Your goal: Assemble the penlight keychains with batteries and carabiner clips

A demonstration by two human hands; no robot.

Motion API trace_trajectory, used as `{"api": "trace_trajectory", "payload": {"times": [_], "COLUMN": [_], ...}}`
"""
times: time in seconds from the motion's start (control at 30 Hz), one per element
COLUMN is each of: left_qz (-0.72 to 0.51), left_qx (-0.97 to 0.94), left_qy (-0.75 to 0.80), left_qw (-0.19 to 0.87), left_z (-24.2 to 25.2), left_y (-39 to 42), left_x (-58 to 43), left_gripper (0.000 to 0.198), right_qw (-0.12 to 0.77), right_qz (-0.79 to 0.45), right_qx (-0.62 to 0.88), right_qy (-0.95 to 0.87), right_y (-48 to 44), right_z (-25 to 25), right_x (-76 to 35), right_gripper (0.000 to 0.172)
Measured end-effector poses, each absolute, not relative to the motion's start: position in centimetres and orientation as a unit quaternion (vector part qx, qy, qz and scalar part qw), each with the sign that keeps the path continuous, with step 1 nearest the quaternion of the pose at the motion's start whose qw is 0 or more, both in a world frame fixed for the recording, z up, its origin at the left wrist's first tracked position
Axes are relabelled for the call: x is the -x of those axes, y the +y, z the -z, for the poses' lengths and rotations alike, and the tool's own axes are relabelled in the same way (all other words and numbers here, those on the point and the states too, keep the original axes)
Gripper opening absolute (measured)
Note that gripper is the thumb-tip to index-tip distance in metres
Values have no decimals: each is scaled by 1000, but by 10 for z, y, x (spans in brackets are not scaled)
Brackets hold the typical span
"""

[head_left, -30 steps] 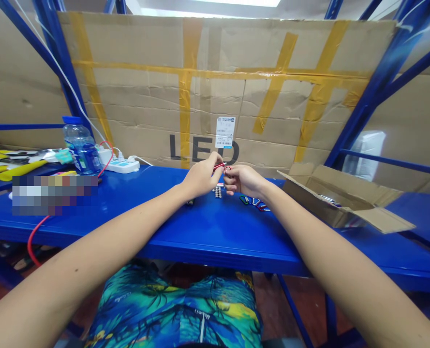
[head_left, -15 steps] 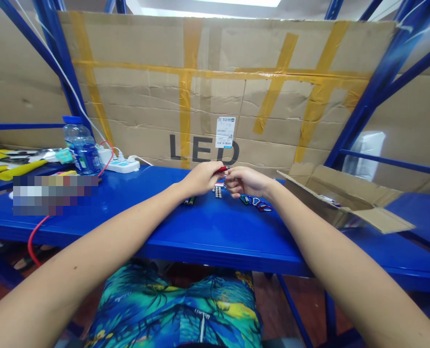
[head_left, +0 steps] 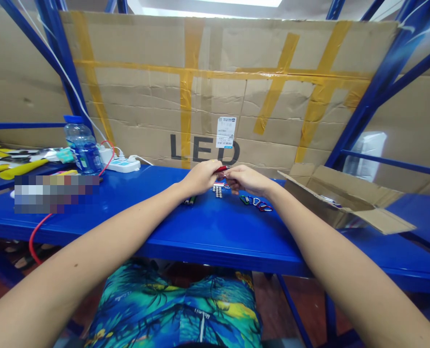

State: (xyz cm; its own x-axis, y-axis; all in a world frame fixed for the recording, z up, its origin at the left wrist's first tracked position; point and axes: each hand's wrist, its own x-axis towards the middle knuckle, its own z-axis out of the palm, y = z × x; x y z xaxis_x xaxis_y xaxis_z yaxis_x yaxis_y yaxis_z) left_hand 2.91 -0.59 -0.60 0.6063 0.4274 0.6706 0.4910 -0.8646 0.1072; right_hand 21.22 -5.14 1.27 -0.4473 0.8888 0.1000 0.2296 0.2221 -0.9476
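Observation:
Both my hands meet above the far part of the blue shelf top [head_left: 207, 227]. My left hand [head_left: 200, 178] is closed around a small red cylindrical item [head_left: 222, 168], whose tip sticks out toward the right. My right hand [head_left: 245, 180] is closed in a pinch at that red tip. Just below the hands lies a small cluster of silvery batteries [head_left: 218, 191]. Several coloured carabiner clips [head_left: 255, 202] lie to the right of them, and two dark small cylinders [head_left: 190, 200] lie to the left under my left wrist.
An open cardboard box [head_left: 345, 200] stands at the right. A taped cardboard sheet marked LED [head_left: 203, 96] forms the back wall. A water bottle [head_left: 82, 147], a white power strip [head_left: 124, 166] with a red cable and yellow tools [head_left: 15, 169] sit at the left.
Both hands have dropped slightly toward the shelf top, and the red item now lies more level between them. The objects on the shelf top have not moved.

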Motion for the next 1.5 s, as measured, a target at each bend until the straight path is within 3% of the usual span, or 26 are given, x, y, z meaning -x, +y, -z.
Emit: {"api": "trace_trajectory", "payload": {"times": [0.27,0.67,0.9,1.5], "left_qz": [378,421,378,430], "left_qx": [888,844,871,825], "left_qy": [-260,-321,-309,-366], "left_qw": [29,-86,-57,-5], "left_z": [6,0,3,9], "left_y": [-8,-20,-24,-14], "left_x": [-30,-31,-33,-35], "left_gripper": [15,7,2,10], "right_qw": [372,444,476,453], "right_qz": [-446,-332,-256,-120], "right_qx": [409,447,470,512], "right_qy": [-704,-702,-698,-720], "right_y": [-49,-30,-33,-30], "right_z": [-8,-1,-5,0], "right_x": [-204,-210,-207,-202], "right_gripper": [26,16,12,14]}}
